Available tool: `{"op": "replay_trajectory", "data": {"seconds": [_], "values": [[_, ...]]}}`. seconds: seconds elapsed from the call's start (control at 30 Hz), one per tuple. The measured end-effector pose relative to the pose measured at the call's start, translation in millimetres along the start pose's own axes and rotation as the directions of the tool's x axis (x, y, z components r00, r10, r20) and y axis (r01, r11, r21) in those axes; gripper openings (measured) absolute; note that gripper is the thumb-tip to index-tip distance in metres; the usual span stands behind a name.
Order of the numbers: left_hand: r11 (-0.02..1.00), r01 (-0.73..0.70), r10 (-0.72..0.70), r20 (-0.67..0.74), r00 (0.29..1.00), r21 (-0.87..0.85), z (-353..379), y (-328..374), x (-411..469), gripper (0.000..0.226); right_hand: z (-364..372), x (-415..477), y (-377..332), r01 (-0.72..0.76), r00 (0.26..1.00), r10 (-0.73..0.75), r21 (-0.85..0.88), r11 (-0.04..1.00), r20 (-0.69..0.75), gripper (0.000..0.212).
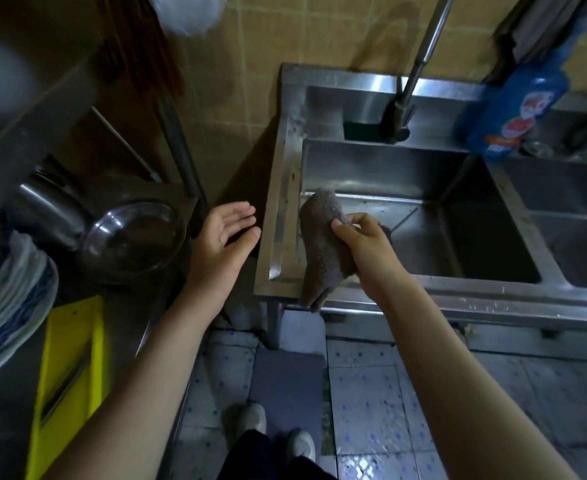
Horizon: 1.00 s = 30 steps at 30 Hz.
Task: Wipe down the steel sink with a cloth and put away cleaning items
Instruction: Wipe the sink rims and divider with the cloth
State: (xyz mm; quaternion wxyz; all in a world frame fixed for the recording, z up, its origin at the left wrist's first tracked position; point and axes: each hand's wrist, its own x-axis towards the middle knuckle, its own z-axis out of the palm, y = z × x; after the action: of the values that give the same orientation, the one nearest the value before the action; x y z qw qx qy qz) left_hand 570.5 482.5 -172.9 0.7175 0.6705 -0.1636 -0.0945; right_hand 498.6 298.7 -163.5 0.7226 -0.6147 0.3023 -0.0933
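Note:
My right hand (364,245) grips a grey-brown cloth (321,251) over the front left corner of the steel sink (280,216). The cloth hangs down past the sink's front rim. My left hand (221,239) is open with nothing in it, fingers apart, just left of the sink's left rim. A blue detergent bottle (513,112) stands on the sink's back ledge at the right. A dark green sponge (361,131) lies on the back ledge beside the tap (397,121).
A second basin (576,216) adjoins on the right. Left of the sink a counter holds a steel bowl (132,237), stacked plates (8,306) and a yellow slicer (70,375). A dark shelf (25,133) overhangs it. A grey mat (286,379) lies on the tiled floor.

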Motion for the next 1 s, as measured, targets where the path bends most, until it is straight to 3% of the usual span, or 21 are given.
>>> {"op": "replay_trajectory", "data": {"seconds": [0.1, 0.27, 0.37, 0.43, 0.5, 0.57, 0.63, 0.7, 0.77, 1.0], "values": [[1.0, -0.014, 0.014, 0.019, 1.0, 0.02, -6.5, -12.3, 5.5, 0.043, 12.4, 1.4, 8.3, -0.038, 0.999, 0.037, 0.042, 0.998, 0.024, 0.009], [1.0, 0.027, -0.028, 0.06, 0.998, 0.012, -26.2, -28.3, 24.4, 0.042, 37.1, 16.3, 14.6, -0.068, 0.996, 0.053, 0.227, 0.972, 0.072, 0.014], [0.999, 0.051, -0.049, 0.083, 0.995, -0.011, -30.3, -35.5, 30.9, 0.041, 39.8, 28.0, 28.7, -0.091, 0.996, 0.092, 0.268, 0.959, 0.01, 0.016], [0.998, 0.067, -0.065, 0.098, 0.993, -0.014, -31.4, -44.2, 34.2, 0.041, 37.2, 38.9, 46.4, -0.099, 0.983, 0.115, 0.114, 0.989, -0.143, 0.017], [0.994, 0.104, -0.102, 0.107, 0.989, -0.013, -29.6, -53.1, 34.2, 0.041, 26.1, 45.6, 64.6, -0.11, 0.962, 0.038, -0.255, 0.961, -0.272, 0.017], [0.989, 0.147, -0.145, 0.116, 0.983, -0.008, -25.4, -61.9, 31.8, 0.039, 10.1, 48.1, 79.7, -0.126, 0.959, -0.053, -0.586, 0.8, -0.278, 0.017], [0.983, 0.181, -0.18, 0.13, 0.975, 0.007, -20.0, -68.3, 29.7, 0.038, -4.7, 46.6, 88.2, -0.134, 0.961, -0.087, -0.716, 0.686, -0.263, 0.017], [0.979, 0.204, -0.203, 0.135, 0.97, 0.007, -14.5, -71.8, 28.4, 0.036, -14.5, 45.1, 90.2, -0.137, 0.963, -0.101, -0.778, 0.613, -0.249, 0.018], [0.974, 0.226, -0.224, 0.144, 0.964, 0.003, -10.0, -73.7, 27.0, 0.035, -21.1, 44.2, 90.2, -0.137, 0.961, -0.107, -0.777, 0.615, -0.254, 0.02], [0.958, 0.286, -0.281, 0.131, 0.951, -0.017, -3.4, -77.0, 23.2, 0.034, -18.5, 41.8, 81.8, -0.084, 0.942, -0.115, -0.555, 0.828, -0.315, 0.013]]}}
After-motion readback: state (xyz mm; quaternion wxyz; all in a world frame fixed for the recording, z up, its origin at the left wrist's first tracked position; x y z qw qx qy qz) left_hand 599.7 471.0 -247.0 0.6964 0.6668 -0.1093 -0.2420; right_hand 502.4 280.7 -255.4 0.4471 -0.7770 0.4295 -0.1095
